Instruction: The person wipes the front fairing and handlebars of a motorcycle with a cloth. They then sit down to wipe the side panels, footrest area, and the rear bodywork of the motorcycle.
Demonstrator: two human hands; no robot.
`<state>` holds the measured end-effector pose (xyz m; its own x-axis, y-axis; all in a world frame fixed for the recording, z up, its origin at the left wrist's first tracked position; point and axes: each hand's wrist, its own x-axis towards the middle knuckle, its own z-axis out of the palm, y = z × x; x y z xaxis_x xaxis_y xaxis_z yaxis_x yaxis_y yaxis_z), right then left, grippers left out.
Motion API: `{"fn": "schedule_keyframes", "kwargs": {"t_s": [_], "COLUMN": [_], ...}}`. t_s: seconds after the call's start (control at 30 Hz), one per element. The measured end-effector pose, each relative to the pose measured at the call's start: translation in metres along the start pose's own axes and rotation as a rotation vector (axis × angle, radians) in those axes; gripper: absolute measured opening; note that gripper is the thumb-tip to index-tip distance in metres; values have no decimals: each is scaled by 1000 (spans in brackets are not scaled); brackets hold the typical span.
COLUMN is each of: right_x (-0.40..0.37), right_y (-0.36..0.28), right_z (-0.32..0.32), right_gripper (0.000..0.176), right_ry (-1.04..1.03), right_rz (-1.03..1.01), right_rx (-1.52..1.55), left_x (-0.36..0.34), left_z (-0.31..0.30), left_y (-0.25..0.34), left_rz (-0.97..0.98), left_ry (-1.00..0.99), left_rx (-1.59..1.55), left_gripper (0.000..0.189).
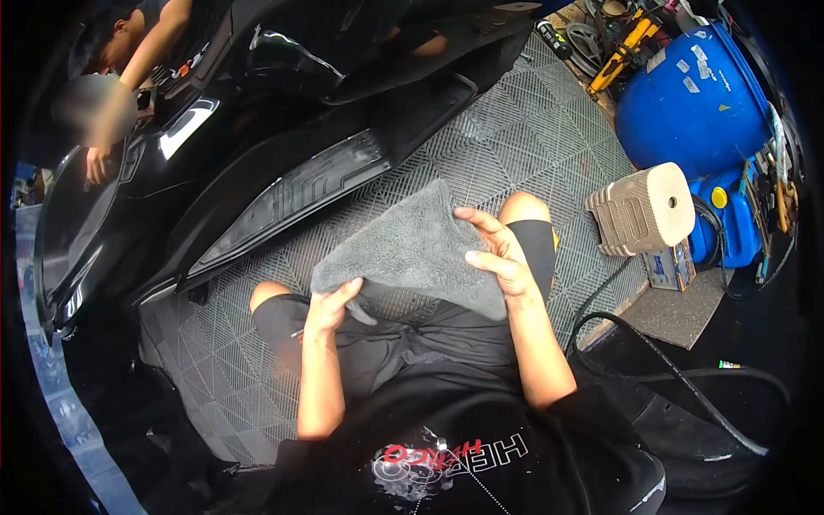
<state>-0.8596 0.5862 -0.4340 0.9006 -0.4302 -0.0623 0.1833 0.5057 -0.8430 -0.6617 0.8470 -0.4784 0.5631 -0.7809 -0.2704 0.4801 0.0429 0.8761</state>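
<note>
A grey microfibre cloth (403,240) is spread between my two hands, above my lap. My left hand (328,311) grips its near left corner, with the thumb on top and the fingers hidden beneath. At the cloth's right edge, my right hand (500,257) holds it with thumb and fingers, part of the cloth draping below the thumb toward the wrist. Beyond the cloth lies the black side step (300,184) of a dark vehicle (232,129); neither hand touches it.
Grey floor tiles (524,129) lie beneath me. A beige perforated stool (639,210), a blue drum (691,103) and a black hose (669,369) are on the right. At upper left, another person's hand (99,163) rests by the vehicle's black panel.
</note>
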Motion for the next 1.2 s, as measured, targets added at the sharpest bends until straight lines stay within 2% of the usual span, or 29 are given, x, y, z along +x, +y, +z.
{"fn": "schedule_keyframes", "kwargs": {"t_s": [0.1, 0.13, 0.17, 0.2, 0.23, 0.27, 0.3, 0.37, 0.4, 0.43, 0.47, 0.5, 0.53, 0.57, 0.6, 0.63, 0.67, 0.7, 0.73, 0.77, 0.83, 0.87, 0.97, 1.0, 1.1, 1.13, 1.2], "right_x": [1, 3, 6, 6, 4, 2, 1, 0, 4, 5, -1, -6, -5, -9, -8, -5, -7, -3, -1, 2, -2, -4, -5, -6, 4, 5, 7], "right_y": [-6, -5, -4, -6, -6, -5, -4, -32, -38, -37, -36, -38, -45, -54, -59, -65, -68, -60, -56, -53, -44, -38, -22, -21, -12, -6, 4], "right_z": [9, 15, 20, 28, 36, 43, 49, 59, 64, 71, 73, 71, 69, 69, 72, 78, 74, 64, 58, 53, 45, 42, 39, 44, 61, 63, 68], "right_gripper": [77, 78, 80, 77, 77, 73, 69, 55, 43, 34, 34, 33, 30, 37, 43, 48, 56, 54, 51, 48, 45, 44, 41, 47, 58, 68, 61], "right_ry": [-111, -128, -149, -169, -172, -163, -159, -234, -284, -239, -180, -121, -127, -98, -44, 11, 20, 38, 59, 76, 168, 194, 227, 255, 154, 134, 172], "right_rz": [-50, -68, -91, -137, -130, -131, -130, -97, -306, -457, -432, -405, -496, -369, -361, -351, -235, -220, -246, -277, -214, -188, -129, -94, -355, -421, -429], "right_rx": [-104, -181, -259, -332, -333, -334, -334, -732, -832, -849, -825, -803, -881, -908, -879, -849, -838, -787, -798, -806, -706, -672, -604, -740, -1050, -1103, -1295], "left_x": [22, 20, 18, 14, 12, 9, 6, 14, 17, 21, 26, 33, 40, 47, 52, 49, 43, 40, 40, 36, 12, 2, -17, -22, -27, -28, -30], "left_z": [14, 11, -4, -3, 14, 22, 35, 36, 44, 52, 55, 49, 39, 30, 23, 15, 10, 5, -1, 3, 26, 32, 31, 33, 38, 41, 45], "left_y": [-7, -31, -68, -82, -89, -103, -104, -113, -108, -103, -97, -94, -91, -85, -79, -75, -64, -57, -53, -41, -1, 10, 19, 21, 28, 33, 37], "left_rz": [90, 28, -162, -318, -416, -393, -377, -275, -164, -56, 48, 76, 102, 129, 133, 97, 62, 24, 13, 5, -19, 37, -2, 33, 125, 204, 184], "left_ry": [-49, 53, 176, 120, 107, 16, 18, -275, -214, -156, -101, -166, -231, -294, -317, -291, -264, -236, -344, -260, -82, -73, 45, 76, 223, 233, 306], "left_rx": [190, 153, 98, -136, -209, -241, -298, -743, -730, -717, -704, -703, -701, -698, -728, -625, -522, -419, -467, -340, -90, -112, -85, -27, 163, 273, 486], "left_gripper": [63, 67, 64, 71, 87, 101, 110, 117, 117, 116, 116, 112, 108, 104, 89, 88, 87, 87, 76, 72, 63, 51, 40, 36, 33, 35, 43]}}
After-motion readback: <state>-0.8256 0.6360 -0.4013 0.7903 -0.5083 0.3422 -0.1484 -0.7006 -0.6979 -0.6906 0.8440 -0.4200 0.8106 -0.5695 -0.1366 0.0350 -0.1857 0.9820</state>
